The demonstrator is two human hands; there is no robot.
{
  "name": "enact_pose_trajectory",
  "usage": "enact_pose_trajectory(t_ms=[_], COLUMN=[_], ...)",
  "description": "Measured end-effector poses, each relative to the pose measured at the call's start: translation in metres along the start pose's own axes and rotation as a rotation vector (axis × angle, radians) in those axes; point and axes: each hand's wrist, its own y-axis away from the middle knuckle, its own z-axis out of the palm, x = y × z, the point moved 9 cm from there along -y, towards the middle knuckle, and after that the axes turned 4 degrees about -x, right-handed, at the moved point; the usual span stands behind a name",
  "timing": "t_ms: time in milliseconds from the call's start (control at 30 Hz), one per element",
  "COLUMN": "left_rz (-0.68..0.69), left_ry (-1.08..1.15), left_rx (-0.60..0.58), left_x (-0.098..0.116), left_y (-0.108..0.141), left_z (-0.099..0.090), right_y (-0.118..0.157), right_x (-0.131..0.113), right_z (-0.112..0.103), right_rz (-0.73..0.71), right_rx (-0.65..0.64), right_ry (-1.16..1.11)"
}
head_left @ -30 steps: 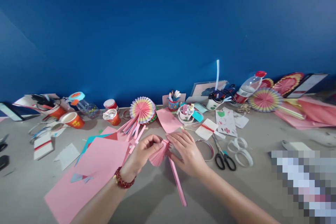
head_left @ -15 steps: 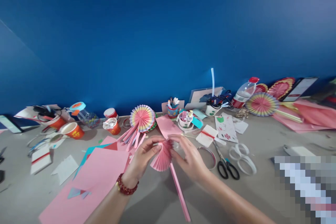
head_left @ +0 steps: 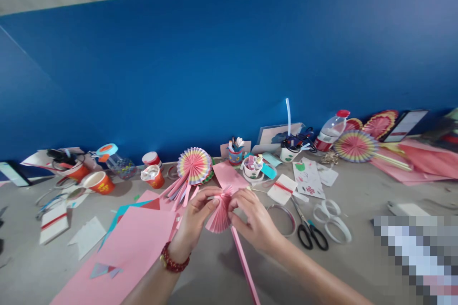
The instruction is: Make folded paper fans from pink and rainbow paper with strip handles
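Between my hands is a pleated pink paper fan (head_left: 219, 218), its folds spread downward and gathered near the top. My left hand (head_left: 200, 212), with a red bead bracelet (head_left: 174, 258) at the wrist, pinches the fan's left upper edge. Fingers curled, my right hand (head_left: 252, 219) grips its right side; the fingertips partly cover the folds. A long pink paper strip (head_left: 245, 267) runs from beneath the right hand toward the near edge of the view. Behind the hands lies a pink paper sheet (head_left: 229, 174).
Large pink sheets (head_left: 125, 252) lie at left. Black-handled scissors (head_left: 311, 236), tape rolls (head_left: 332, 228) and a white card (head_left: 282, 189) lie at right. Behind stand a finished rainbow paper fan (head_left: 194, 167), paper cups (head_left: 99, 182) and a plastic bottle (head_left: 331, 132) before a blue partition (head_left: 179, 66).
My right hand's fingers have curled in and moved down along the fan's right side. My left hand keeps its pinch. The view has tilted slightly upward.
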Motion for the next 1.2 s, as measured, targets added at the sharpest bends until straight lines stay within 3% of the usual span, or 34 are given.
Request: enact_pose_trajectory(t_ms=[67,133,200,267,367,400,533,633,733,833,1000,1200], left_rz=[0.010,0.001,-0.021,-0.039,-0.012,0.023,0.232,0.303,0.289,0.220,0.017,-0.075], left_ry=[-0.007,0.005,0.033,0.045,-0.073,-0.153,-0.489,-0.582,-0.573,-0.507,-0.248,0.068], left_rx=[0.003,0.007,0.000,-0.004,-0.002,-0.003,0.016,0.024,0.027,0.060,0.157,0.126], left_x=[-0.001,-0.004,-0.006,-0.005,0.002,0.007,0.030,0.038,0.042,0.040,0.016,-0.006], left_y=[-0.001,-0.002,-0.002,-0.001,0.000,0.000,0.005,0.010,0.014,0.016,0.017,0.015], left_z=[-0.002,-0.005,-0.007,-0.008,-0.007,-0.005,0.006,0.012,0.011,0.004,-0.009,-0.003], right_y=[-0.001,0.000,0.003,0.008,0.015,0.015,0.001,-0.008,-0.007,-0.002,0.006,0.014], right_x=[0.011,0.034,0.068,0.103,0.115,0.107,0.029,-0.002,0.001,0.012,0.016,0.024], right_z=[-0.010,-0.034,-0.067,-0.087,-0.101,-0.095,-0.039,0.001,0.019,0.017,0.018,0.033], right_rz=[0.016,0.051,0.151,0.308,0.392,0.371,0.031,-0.040,0.025,0.111,0.269,0.384], right_rx=[0.007,0.055,0.106,-0.019,-0.037,-0.044,-0.040,-0.138,-0.201,-0.186,-0.204,-0.198], right_ry=[-0.066,-0.053,0.159,0.557,0.655,0.652,0.430,0.278,0.162,0.049,-0.229,-0.591])
